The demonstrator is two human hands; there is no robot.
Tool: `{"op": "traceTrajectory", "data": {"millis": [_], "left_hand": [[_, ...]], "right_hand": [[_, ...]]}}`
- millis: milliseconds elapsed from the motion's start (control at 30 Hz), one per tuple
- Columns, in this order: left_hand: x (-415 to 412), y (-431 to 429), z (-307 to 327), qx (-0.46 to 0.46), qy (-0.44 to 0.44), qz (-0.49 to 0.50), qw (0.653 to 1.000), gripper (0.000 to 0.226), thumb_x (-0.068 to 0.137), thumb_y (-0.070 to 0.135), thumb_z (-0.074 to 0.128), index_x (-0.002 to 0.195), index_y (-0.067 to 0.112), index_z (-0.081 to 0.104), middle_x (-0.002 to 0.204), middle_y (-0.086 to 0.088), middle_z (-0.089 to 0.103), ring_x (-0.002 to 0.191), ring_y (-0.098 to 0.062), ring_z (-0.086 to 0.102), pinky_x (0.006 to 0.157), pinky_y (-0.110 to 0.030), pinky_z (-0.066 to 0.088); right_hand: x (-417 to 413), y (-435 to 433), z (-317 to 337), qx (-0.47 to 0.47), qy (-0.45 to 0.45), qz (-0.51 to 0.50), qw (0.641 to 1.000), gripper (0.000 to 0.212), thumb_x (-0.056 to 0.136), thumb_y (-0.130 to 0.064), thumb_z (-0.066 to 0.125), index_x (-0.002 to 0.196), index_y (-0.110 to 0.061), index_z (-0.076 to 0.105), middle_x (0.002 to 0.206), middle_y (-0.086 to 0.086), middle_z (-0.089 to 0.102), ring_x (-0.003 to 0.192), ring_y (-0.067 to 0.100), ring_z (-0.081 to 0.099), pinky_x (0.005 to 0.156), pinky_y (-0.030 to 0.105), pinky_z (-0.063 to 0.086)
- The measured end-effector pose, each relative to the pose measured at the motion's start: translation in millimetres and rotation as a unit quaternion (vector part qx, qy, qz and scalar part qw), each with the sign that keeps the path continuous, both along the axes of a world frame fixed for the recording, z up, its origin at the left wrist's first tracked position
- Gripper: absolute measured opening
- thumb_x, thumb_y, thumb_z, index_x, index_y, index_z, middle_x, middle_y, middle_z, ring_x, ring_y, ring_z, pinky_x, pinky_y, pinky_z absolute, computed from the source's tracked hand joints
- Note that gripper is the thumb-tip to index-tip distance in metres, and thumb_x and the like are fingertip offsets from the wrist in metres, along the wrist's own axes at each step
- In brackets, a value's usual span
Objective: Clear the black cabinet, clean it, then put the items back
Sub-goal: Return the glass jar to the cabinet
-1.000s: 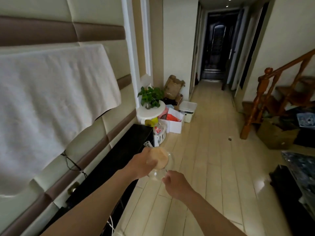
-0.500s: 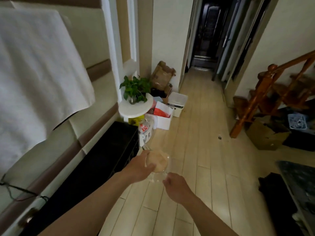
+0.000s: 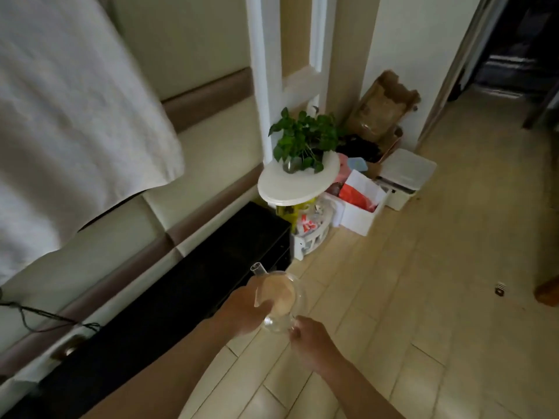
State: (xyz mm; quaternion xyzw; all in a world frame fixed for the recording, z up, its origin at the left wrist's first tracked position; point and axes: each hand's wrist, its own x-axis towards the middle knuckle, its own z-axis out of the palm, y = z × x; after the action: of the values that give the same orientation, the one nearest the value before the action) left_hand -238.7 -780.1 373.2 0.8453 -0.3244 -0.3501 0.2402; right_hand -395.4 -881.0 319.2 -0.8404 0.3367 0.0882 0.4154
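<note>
— Where was the glass jug (image 3: 281,294)?

— Lower centre of the frame, held up off the wooden floor (image 3: 423,297) between 2 hands, next to the right edge of the black cabinet (image 3: 181,297). Something beige showed through the glass, and a clear spout stuck out at its upper left.

— How did the hands hold it?

— The left hand (image 3: 246,309) had its fingers wrapped round the jug's left side. The right hand (image 3: 311,343) sat lower right, fingers clenched on the jug's bottom end. Whether that part was a handle, I could not tell.

— And the cabinet?

— It ran from the lower left toward the centre along the padded wall. A dark cable (image 3: 45,316) trailed near the left edge.

— What else was there?

— A white cloth (image 3: 75,116) hung across the upper left. Above centre, a leafy plant (image 3: 305,140) stood on a round white stand (image 3: 298,184) just past the cabinet's far end. To its right sat a white box (image 3: 360,216), a white bin (image 3: 405,176) and a torn brown paper bag (image 3: 381,107) against the wall.
</note>
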Motion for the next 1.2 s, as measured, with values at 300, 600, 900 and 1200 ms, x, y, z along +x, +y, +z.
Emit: {"op": "traceTrajectory", "data": {"millis": [300,600,900,1200], "left_hand": [[63,-52,-197,0.026,-0.001,0.041,0.999,0.064,0.083,0.057,0.055,0.141,0.043,0.033,0.12,0.01,0.058,0.106,-0.009,0.059,0.091,-0.036,0.055],[132,-83,-491,0.017,-0.071,0.109,0.991,0.079,0.073,0.061,0.047,0.145,0.037,0.024,0.126,-0.008,0.052,0.108,-0.027,0.058,0.093,-0.048,0.053],[177,-80,-543,0.019,-0.038,0.178,0.983,0.121,0.055,0.074,0.072,0.149,0.045,0.002,0.138,-0.007,0.046,0.119,-0.028,0.055,0.094,-0.04,0.052],[234,-60,-583,0.023,-0.126,0.199,0.972,0.09,0.085,0.046,0.063,0.152,0.03,0.005,0.138,-0.017,0.047,0.122,-0.034,0.053,0.099,-0.049,0.051]], "right_hand": [[70,-67,-188,0.034,0.0,0.042,0.999,0.032,0.103,-0.026,0.043,0.072,-0.027,0.037,0.078,-0.01,0.047,0.065,0.002,0.044,0.051,0.017,0.033],[157,-103,-471,0.067,-0.039,0.063,0.995,0.028,0.105,-0.032,0.043,0.083,-0.019,0.054,0.086,0.0,0.057,0.071,0.013,0.052,0.061,0.029,0.041],[230,-97,-512,0.053,-0.029,0.079,0.995,0.028,0.106,-0.036,0.04,0.114,-0.015,0.058,0.114,0.013,0.064,0.09,0.023,0.058,0.074,0.034,0.045],[308,-88,-531,0.019,-0.015,0.088,0.996,0.024,0.103,-0.033,0.046,0.118,-0.017,0.057,0.114,0.011,0.064,0.103,0.031,0.063,0.087,0.041,0.054]]}}
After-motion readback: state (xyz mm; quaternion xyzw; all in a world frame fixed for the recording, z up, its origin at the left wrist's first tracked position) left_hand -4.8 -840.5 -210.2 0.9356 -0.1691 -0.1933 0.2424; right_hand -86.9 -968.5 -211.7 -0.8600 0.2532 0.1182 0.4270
